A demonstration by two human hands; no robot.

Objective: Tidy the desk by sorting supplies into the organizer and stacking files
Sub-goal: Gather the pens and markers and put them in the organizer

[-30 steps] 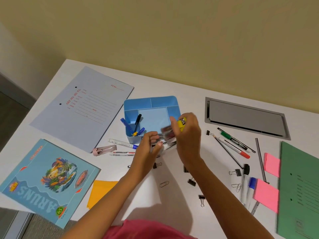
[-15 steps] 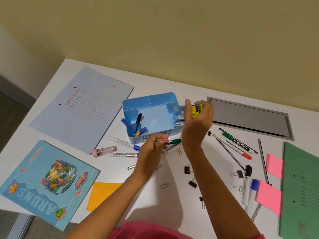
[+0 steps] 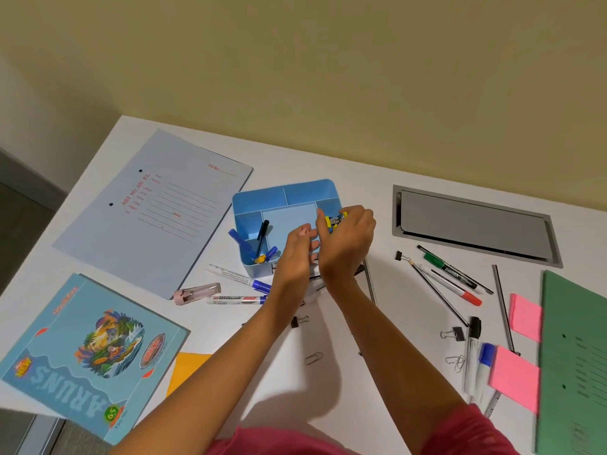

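The blue organizer (image 3: 285,188) stands mid-desk with a few pens in its front left slot. My right hand (image 3: 349,239) grips a small yellow stapler (image 3: 332,221) over the organizer's right compartment. Close beside it, at the organizer's front wall, my left hand (image 3: 295,257) holds a marker (image 3: 315,278) whose labelled body shows under the palm. A grey-blue file (image 3: 157,208) lies at the far left, and a green file (image 3: 574,356) lies at the right edge.
Whiteboard markers (image 3: 236,277) and a pink case (image 3: 197,292) lie left of the organizer. Pens and rulers (image 3: 450,269), binder clips (image 3: 455,333) and pink sticky notes (image 3: 514,376) lie on the right. A blue printed book (image 3: 82,353) overhangs the near left edge. A metal cable hatch (image 3: 473,224) sits at the back.
My right hand carried the yellow stapler from the organizer's right outer side to above its right compartment. My left hand moved up against the organizer's front, next to the right hand.
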